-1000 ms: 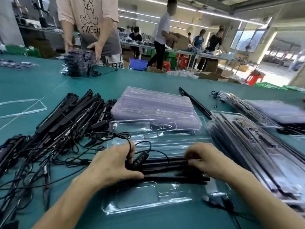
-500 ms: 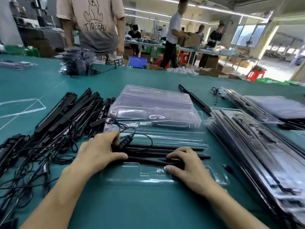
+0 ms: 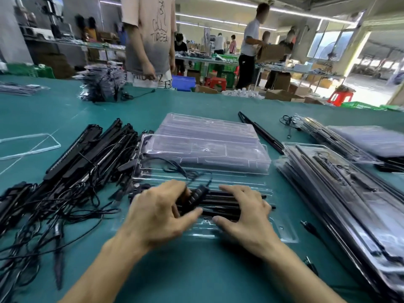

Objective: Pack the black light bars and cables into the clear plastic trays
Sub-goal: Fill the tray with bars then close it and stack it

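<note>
Green counter (image 3: 196,281) near its front edge — left hand (image 3: 157,215) grips the inline controller (image 3: 196,196), right hand (image 3: 244,217) presses light bars (image 3: 220,204) into the clear tray (image 3: 282,230).

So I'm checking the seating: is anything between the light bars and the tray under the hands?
Nothing visible lies between the light bars and the open tray. Both hands, left and right, press on them. The inline controller and its cable lie loose on top.
</note>
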Demonstrator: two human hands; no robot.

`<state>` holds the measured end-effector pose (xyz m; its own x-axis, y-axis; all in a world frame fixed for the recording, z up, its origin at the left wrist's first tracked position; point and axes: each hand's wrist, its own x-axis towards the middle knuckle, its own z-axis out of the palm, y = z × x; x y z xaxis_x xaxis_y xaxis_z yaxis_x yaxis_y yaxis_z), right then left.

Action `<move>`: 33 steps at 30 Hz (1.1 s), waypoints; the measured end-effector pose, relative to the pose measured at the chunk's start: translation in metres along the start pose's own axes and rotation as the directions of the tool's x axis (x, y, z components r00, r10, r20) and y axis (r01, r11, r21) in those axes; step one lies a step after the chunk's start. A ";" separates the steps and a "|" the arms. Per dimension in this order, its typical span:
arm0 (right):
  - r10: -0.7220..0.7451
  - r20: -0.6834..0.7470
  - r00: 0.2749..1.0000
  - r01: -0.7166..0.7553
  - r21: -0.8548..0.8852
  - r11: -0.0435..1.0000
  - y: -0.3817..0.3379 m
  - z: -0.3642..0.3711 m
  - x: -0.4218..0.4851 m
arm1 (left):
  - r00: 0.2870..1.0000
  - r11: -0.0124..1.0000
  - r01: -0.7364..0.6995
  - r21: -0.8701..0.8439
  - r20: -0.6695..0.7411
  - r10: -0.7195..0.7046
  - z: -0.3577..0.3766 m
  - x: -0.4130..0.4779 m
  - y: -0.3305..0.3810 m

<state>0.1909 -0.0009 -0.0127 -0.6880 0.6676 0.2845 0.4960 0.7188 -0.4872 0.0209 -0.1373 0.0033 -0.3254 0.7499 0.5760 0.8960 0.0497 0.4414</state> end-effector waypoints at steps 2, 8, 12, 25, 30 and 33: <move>-0.083 0.029 0.996 0.081 0.065 0.995 -0.010 -0.006 0.001 | 0.994 0.997 -0.076 -0.012 0.075 0.076 0.006 -0.003 0.002; -0.065 0.172 0.983 -0.069 0.671 0.738 -0.029 -0.017 0.000 | 0.987 0.989 -0.148 0.028 0.073 0.146 0.010 -0.005 -0.011; -0.003 0.093 0.996 -0.058 0.649 0.759 -0.030 -0.019 -0.003 | 0.965 0.972 -0.234 -0.021 0.116 0.235 0.017 -0.008 -0.009; 0.534 -0.123 0.836 -0.076 0.939 0.336 0.010 -0.075 -0.001 | 0.811 0.299 0.053 -0.953 -0.133 -0.570 -0.002 0.009 -0.009; 0.468 0.006 0.884 -0.177 0.930 0.322 0.020 -0.071 -0.009 | 0.711 0.303 -0.023 -0.953 -0.228 -0.665 -0.006 0.013 -0.016; 0.406 0.036 0.913 -0.215 0.889 0.405 0.020 -0.072 -0.014 | 0.732 0.432 -0.001 -0.902 -0.295 -0.614 -0.005 0.010 -0.015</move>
<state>0.2493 0.0183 0.0331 -0.4457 0.8946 0.0322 -0.1220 -0.0251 -0.9922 0.0031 -0.1337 0.0062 -0.8774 0.3238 0.3540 0.1151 -0.5743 0.8105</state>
